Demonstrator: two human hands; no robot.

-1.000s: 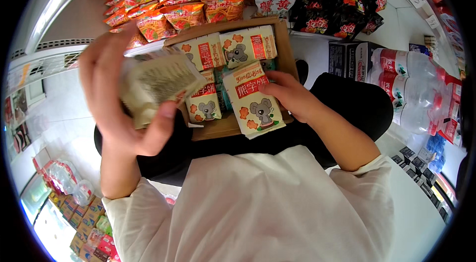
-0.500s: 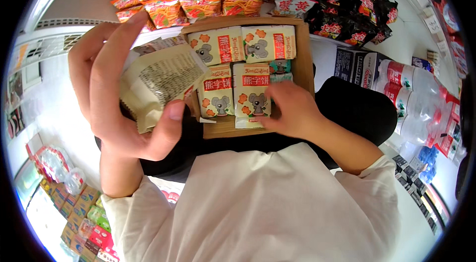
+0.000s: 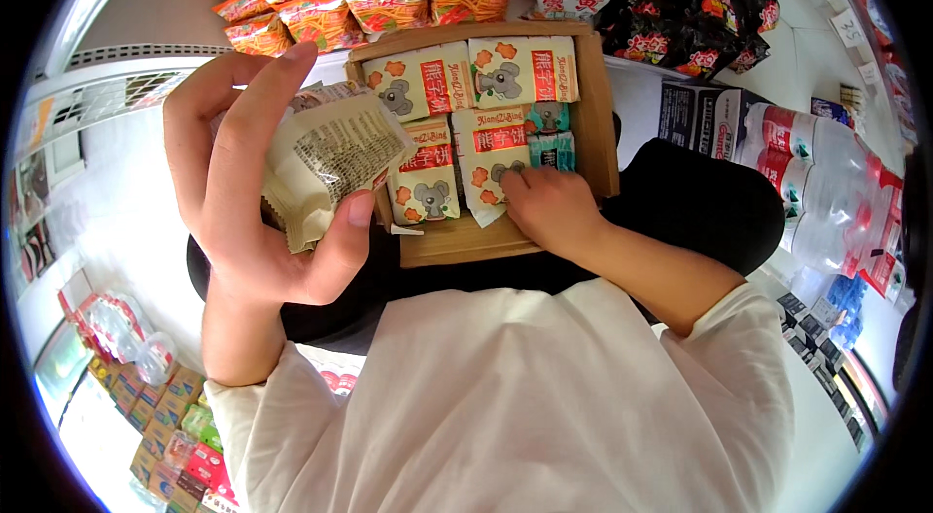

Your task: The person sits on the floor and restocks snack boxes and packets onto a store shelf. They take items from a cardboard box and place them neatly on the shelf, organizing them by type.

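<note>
Holding a cream packet (image 3: 326,158) up beside the box (image 3: 595,115), the left hand (image 3: 258,188) has it in a loose grip, thumb under one edge and fingers spread behind. It could slide out, since little of it is pinched. The right hand (image 3: 552,204) rests fingers-down on a packet in the box (image 3: 491,158); I cannot tell whether its grip is closed. The box sits on the lap, so a push there might tip it and spill the upright packets.
</note>
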